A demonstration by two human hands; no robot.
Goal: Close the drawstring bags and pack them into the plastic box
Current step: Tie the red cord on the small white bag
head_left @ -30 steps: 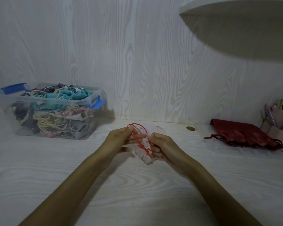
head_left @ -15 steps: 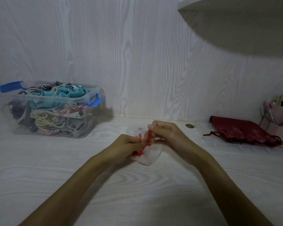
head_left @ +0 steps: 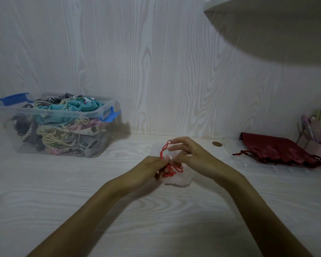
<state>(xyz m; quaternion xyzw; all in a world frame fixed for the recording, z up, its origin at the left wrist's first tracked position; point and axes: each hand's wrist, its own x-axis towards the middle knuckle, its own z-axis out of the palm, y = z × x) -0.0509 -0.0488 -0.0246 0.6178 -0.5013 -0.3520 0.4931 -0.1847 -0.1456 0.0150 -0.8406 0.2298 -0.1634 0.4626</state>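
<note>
On a pale wood-grain desk (head_left: 63, 201), a small white fabric pouch (head_left: 176, 179) is pinched by the left hand (head_left: 148, 168); its red drawstring (head_left: 164, 150) is pinched by the right hand (head_left: 191, 154). The clear plastic box (head_left: 59, 125) is nearly filled; a dark red satin bag (head_left: 274, 151) remains unpacked.

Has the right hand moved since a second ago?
Yes. The right hand has moved up toward the small round brass coin, away from the near table edge.

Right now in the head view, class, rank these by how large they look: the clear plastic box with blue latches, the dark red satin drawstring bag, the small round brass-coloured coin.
1. Clear plastic box with blue latches
2. Dark red satin drawstring bag, which appears somewhat smaller
3. Small round brass-coloured coin, by far the smallest
</note>
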